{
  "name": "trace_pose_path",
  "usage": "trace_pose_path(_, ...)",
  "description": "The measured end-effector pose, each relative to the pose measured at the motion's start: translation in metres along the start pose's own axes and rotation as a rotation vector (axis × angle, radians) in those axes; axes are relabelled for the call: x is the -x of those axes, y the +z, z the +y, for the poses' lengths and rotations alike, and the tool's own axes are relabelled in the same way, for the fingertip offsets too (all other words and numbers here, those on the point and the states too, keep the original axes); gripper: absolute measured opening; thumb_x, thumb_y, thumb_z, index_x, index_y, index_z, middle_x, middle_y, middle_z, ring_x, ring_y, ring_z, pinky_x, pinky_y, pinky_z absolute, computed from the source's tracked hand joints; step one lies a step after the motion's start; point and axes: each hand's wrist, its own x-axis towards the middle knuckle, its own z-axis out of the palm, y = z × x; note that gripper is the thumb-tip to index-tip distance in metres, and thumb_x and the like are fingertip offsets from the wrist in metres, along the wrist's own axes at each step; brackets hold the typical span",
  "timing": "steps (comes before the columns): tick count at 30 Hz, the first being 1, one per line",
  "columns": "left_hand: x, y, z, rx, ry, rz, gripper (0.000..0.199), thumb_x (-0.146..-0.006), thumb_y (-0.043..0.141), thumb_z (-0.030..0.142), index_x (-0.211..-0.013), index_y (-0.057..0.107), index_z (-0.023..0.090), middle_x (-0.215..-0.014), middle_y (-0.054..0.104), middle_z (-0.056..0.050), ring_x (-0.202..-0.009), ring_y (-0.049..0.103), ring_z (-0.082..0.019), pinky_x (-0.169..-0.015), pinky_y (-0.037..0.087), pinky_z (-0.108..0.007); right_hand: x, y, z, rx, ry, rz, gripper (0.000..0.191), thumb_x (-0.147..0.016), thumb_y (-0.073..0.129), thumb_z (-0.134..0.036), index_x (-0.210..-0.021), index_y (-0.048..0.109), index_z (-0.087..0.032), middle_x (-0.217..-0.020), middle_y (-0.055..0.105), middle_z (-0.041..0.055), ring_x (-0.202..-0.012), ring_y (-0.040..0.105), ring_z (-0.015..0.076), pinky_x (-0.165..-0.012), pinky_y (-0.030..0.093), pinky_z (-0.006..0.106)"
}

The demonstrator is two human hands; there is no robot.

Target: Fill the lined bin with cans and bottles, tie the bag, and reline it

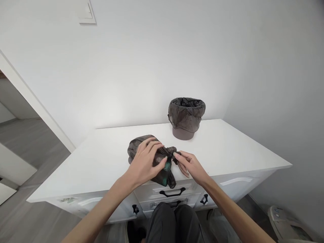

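On my head feed: white surface (96,168), then the dark bag (158,158) lying by its front edge, long axis roughly left to right, with the lined bin (183,134) upright behind and to the right. Left hand (144,162) has its fingers curled over the bag's bulk, right hand (191,165) has its fingers pinched on the gathered neck (171,153) — bulk lies left of the right fingers, so right hand's nearer the neck's end.

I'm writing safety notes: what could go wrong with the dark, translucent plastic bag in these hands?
The dark, translucent plastic bag might tear if the right hand, pinching its bunched neck, pulls hard. It lies by the front edge of the white countertop, so it could slip off if the left hand lifts.
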Motion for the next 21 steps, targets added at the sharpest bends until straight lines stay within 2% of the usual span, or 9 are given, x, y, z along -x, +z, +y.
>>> trace_pose_path(3,-0.019,0.010,-0.001,-0.022,0.048,-0.140,0.023,-0.095,0.066,0.037,-0.111,0.073,0.023,-0.120,0.075,-0.010,-0.137,0.054,-0.034,-0.116,0.044,-0.056,-0.004,0.013,-0.023,-0.038,-0.032,0.052,0.051,-0.091,0.064,-0.071,-0.073,0.047,-0.026,-0.044,0.035,-0.0109,-0.035,0.031,0.0086,-0.039,0.026,0.025)
trace_pose_path(6,-0.027,0.016,-0.009,-0.028,0.054,-0.175,0.019,-0.098,0.063,0.038,-0.094,0.074,0.023,-0.104,0.077,-0.009,-0.120,0.064,-0.031,-0.108,0.049,-0.052,-0.008,0.017,-0.050,-0.067,-0.052,0.104,0.057,-0.088,0.064,-0.076,-0.069,0.042,-0.026,-0.045,0.031,-0.0108,-0.037,0.028,0.0082,-0.039,0.024,0.025)
trace_pose_path(9,-0.029,0.012,-0.010,-0.019,0.009,-0.087,0.026,-0.102,0.058,0.041,-0.092,0.074,0.023,-0.101,0.078,-0.007,-0.107,0.068,-0.028,-0.099,0.052,-0.047,-0.005,0.013,-0.068,-0.067,-0.062,0.185,0.057,-0.091,0.054,-0.080,-0.076,0.050,-0.025,-0.049,0.032,-0.0094,-0.039,0.028,0.0086,-0.040,0.022,0.026)
trace_pose_path(11,-0.028,0.006,-0.007,-0.008,-0.030,0.007,0.027,-0.104,0.056,0.042,-0.097,0.076,0.024,-0.103,0.080,-0.005,-0.103,0.070,-0.026,-0.096,0.052,-0.044,0.001,0.008,-0.070,-0.059,-0.078,0.308,0.055,-0.094,0.049,-0.077,-0.095,0.060,-0.023,-0.056,0.040,-0.0082,-0.040,0.029,0.0087,-0.040,0.023,0.026)
trace_pose_path(13,-0.024,0.000,-0.004,0.013,-0.040,0.090,0.028,-0.105,0.054,0.041,-0.105,0.078,0.025,-0.106,0.081,-0.005,-0.101,0.071,-0.025,-0.096,0.052,-0.043,0.009,0.004,-0.064,-0.028,-0.091,0.401,0.053,-0.094,0.055,-0.072,-0.115,0.060,-0.023,-0.068,0.049,-0.0069,-0.041,0.033,0.0077,-0.041,0.027,0.026)
trace_pose_path(15,-0.021,-0.005,-0.002,0.043,-0.031,0.146,0.029,-0.106,0.054,0.039,-0.109,0.078,0.025,-0.107,0.081,-0.004,-0.100,0.072,-0.024,-0.096,0.052,-0.041,0.015,0.003,-0.056,0.024,-0.094,0.370,0.053,-0.091,0.064,-0.066,-0.123,0.058,-0.024,-0.081,0.055,-0.0051,-0.044,0.039,0.0064,-0.042,0.031,0.025)
trace_pose_path(17,-0.018,-0.008,0.000,0.072,-0.027,0.173,0.030,-0.106,0.053,0.038,-0.111,0.079,0.024,-0.107,0.082,-0.004,-0.099,0.072,-0.023,-0.096,0.053,-0.039,0.018,0.007,-0.053,0.084,-0.109,0.256,0.054,-0.088,0.070,-0.062,-0.124,0.058,-0.025,-0.090,0.056,-0.0039,-0.048,0.044,0.0063,-0.044,0.033,0.024)
trace_pose_path(19,-0.016,-0.011,0.002,0.085,-0.020,0.182,0.032,-0.107,0.052,0.039,-0.113,0.080,0.025,-0.108,0.082,-0.004,-0.101,0.072,-0.023,-0.096,0.054,-0.039,0.018,0.014,-0.056,0.164,-0.146,0.172,0.046,-0.087,0.072,-0.060,-0.113,0.060,-0.024,-0.091,0.055,-0.0035,-0.053,0.046,0.0075,-0.047,0.035,0.024)
trace_pose_path(21,-0.015,-0.013,0.002,0.073,0.005,0.185,0.034,-0.108,0.050,0.040,-0.116,0.079,0.026,-0.109,0.081,-0.004,-0.103,0.072,-0.023,-0.096,0.054,-0.039,0.016,0.022,-0.063,0.265,-0.187,0.158,0.039,-0.087,0.071,-0.058,-0.093,0.057,-0.023,-0.083,0.053,-0.0035,-0.056,0.045,0.0093,-0.051,0.035,0.025)
